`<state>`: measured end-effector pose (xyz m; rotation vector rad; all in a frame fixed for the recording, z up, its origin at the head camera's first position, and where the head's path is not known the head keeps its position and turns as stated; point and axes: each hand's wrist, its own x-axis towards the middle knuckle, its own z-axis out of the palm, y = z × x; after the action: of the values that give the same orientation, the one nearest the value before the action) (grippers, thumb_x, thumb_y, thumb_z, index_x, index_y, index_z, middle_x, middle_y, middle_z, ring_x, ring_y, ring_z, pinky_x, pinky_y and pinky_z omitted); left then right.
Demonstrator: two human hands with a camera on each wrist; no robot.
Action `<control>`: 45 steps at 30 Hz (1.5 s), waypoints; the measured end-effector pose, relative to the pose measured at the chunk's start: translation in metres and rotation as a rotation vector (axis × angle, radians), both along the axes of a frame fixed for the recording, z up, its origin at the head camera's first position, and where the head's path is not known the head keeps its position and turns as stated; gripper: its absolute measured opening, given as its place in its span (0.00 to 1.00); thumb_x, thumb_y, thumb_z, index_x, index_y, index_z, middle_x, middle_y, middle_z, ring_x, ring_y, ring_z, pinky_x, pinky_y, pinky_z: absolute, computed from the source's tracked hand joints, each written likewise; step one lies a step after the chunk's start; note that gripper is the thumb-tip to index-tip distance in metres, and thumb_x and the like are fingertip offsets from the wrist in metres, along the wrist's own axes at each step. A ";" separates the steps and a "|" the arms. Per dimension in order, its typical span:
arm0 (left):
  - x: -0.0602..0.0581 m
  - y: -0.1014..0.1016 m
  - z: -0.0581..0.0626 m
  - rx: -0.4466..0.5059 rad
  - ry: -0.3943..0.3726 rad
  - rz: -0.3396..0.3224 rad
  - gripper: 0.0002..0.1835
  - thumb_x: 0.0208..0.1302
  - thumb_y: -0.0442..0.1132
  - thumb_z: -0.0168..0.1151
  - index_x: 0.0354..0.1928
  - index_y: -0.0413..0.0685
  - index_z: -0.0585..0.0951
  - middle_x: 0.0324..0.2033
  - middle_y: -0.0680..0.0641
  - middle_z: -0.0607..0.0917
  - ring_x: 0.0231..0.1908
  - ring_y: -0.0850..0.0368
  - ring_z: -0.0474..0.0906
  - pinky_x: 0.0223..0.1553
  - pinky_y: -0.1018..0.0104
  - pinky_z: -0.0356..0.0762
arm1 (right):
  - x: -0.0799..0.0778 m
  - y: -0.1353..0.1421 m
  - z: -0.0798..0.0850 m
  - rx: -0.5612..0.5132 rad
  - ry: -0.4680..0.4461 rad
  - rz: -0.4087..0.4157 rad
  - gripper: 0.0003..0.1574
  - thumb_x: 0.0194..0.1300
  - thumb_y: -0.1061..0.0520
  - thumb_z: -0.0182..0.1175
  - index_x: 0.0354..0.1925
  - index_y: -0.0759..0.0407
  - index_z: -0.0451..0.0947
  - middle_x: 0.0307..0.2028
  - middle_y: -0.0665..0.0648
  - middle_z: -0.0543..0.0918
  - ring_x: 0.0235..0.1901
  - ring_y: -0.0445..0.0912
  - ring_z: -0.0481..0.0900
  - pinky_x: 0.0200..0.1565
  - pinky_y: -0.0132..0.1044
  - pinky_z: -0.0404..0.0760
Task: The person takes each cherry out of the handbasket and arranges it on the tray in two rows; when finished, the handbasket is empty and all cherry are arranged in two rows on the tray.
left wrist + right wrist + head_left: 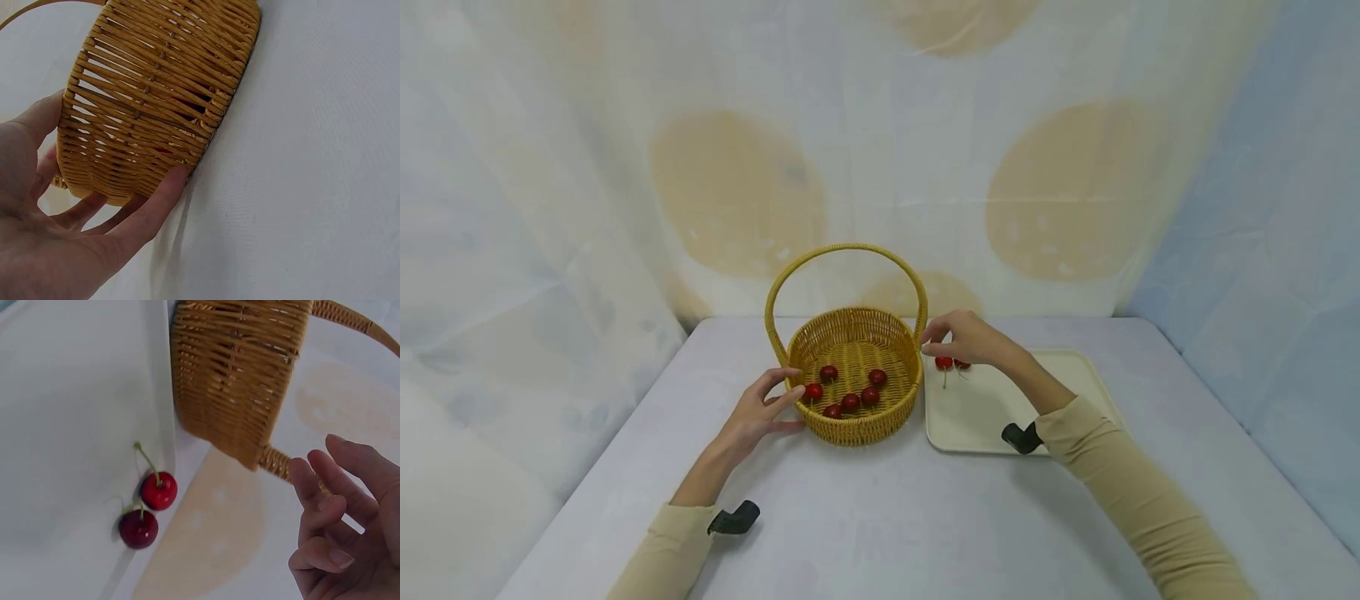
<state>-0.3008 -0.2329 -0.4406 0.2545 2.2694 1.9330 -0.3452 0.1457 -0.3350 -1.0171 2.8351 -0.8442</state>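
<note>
A yellow wicker basket (850,431) with a tall hoop handle (847,247) stands on the table, several dark red cherries (870,396) inside it. My left hand (758,412) holds the basket's left side, fingers at the rim and along the outer wall; the left wrist view shows them spread against the weave. Beside the handle's right foot is my right hand (972,337), fingers loosely bent with no cherry visible between them. Part of the handle passes behind these fingers in the right wrist view. Two stemmed cherries (159,490) lie below it on the cream tray (985,425).
The tray stands close against the basket's right side. A white cloth covers the table (865,517). Behind hangs a pale curtain (910,150) with tan circles, and fabric walls close both sides. Each wrist carries a dark camera mount (735,518).
</note>
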 end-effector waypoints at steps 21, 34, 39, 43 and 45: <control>-0.002 0.000 0.001 0.003 0.000 -0.009 0.34 0.67 0.51 0.62 0.68 0.44 0.63 0.75 0.46 0.54 0.69 0.36 0.64 0.47 0.43 0.84 | -0.008 -0.062 -0.018 0.023 -0.039 0.043 0.16 0.68 0.52 0.63 0.49 0.60 0.83 0.41 0.54 0.88 0.41 0.45 0.85 0.47 0.38 0.85; -0.002 -0.002 -0.001 -0.006 -0.003 0.001 0.34 0.67 0.51 0.63 0.68 0.44 0.64 0.74 0.46 0.55 0.69 0.35 0.64 0.48 0.43 0.84 | -0.022 -0.090 -0.039 0.050 -0.091 -0.042 0.18 0.66 0.51 0.65 0.49 0.61 0.83 0.41 0.57 0.88 0.41 0.47 0.86 0.41 0.36 0.86; -0.002 -0.002 0.000 -0.014 -0.010 0.003 0.34 0.66 0.52 0.63 0.68 0.46 0.64 0.74 0.48 0.56 0.69 0.36 0.65 0.47 0.43 0.84 | -0.020 -0.096 -0.041 0.090 -0.076 -0.081 0.20 0.64 0.50 0.66 0.50 0.61 0.82 0.43 0.59 0.87 0.43 0.49 0.85 0.42 0.37 0.86; -0.003 -0.004 0.000 -0.007 -0.015 0.011 0.34 0.65 0.52 0.64 0.68 0.46 0.65 0.73 0.49 0.57 0.69 0.37 0.65 0.47 0.44 0.85 | -0.017 -0.101 -0.038 0.148 -0.112 -0.117 0.23 0.64 0.50 0.67 0.52 0.62 0.81 0.46 0.61 0.86 0.47 0.52 0.83 0.46 0.42 0.85; -0.003 -0.004 0.000 -0.006 -0.011 0.010 0.34 0.66 0.52 0.64 0.68 0.46 0.65 0.74 0.48 0.56 0.69 0.37 0.65 0.46 0.44 0.85 | -0.017 -0.103 -0.037 0.189 -0.130 -0.147 0.25 0.64 0.49 0.66 0.54 0.62 0.79 0.50 0.61 0.84 0.50 0.54 0.81 0.50 0.45 0.83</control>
<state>-0.3041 -0.2368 -0.4408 0.2316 2.2735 1.9269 -0.3619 0.0427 -0.3720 -0.7125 2.8379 -0.6098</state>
